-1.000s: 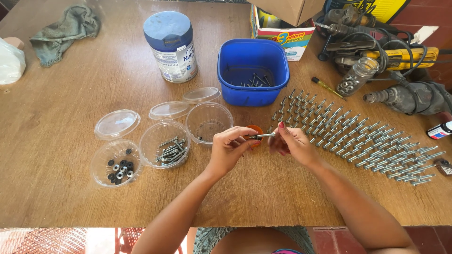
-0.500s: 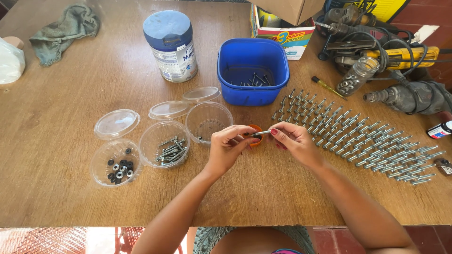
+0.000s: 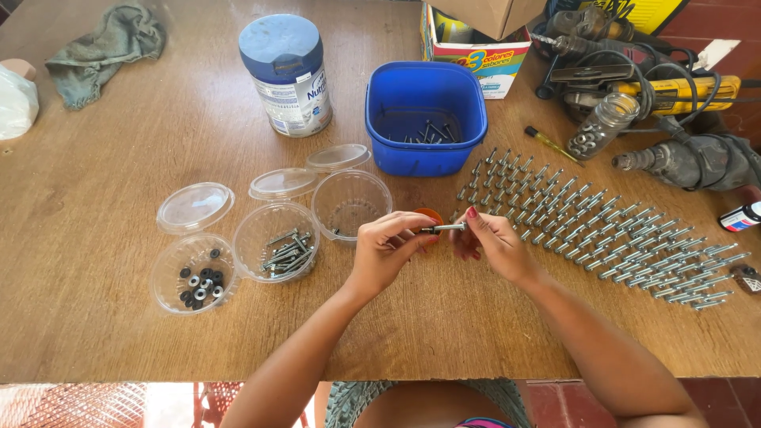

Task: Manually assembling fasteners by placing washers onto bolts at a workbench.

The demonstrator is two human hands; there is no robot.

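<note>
- The left hand [image 3: 388,252] and the right hand [image 3: 491,246] meet above the near middle of the wooden surface [image 3: 103,341], forearms reaching in from the bottom edge.
- A metal bolt [image 3: 445,228] lies level between them: the left fingers [image 3: 412,226] are closed on one end, the right fingers [image 3: 473,222] are pinched on the other.
- A small orange cap [image 3: 432,215] sits on the surface just behind the left fingertips, partly hidden by them.
- Left of the hands stand three clear plastic cups: the nearest one [image 3: 194,273] holds black washers, the middle one [image 3: 277,242] holds loose screws, and the third [image 3: 351,204] looks nearly bare, its contents too faint to tell.
- Three clear lids [image 3: 195,208] lie flat just behind the cups.
- To the right, rows of assembled bolts [image 3: 602,230] lie side by side in a long band that slants away towards the right edge.
- Farther back, a blue tub [image 3: 426,115] holds a few screws at its bottom.
- A round tin with a blue lid [image 3: 287,75] stands left of the tub.
- A grey-green rag [image 3: 107,47] is crumpled at the far left corner.
- At the far right, power drills [image 3: 690,158] and a small glass jar [image 3: 594,135] of metal parts lie among cables, with a cardboard box [image 3: 476,40] behind the tub.
</note>
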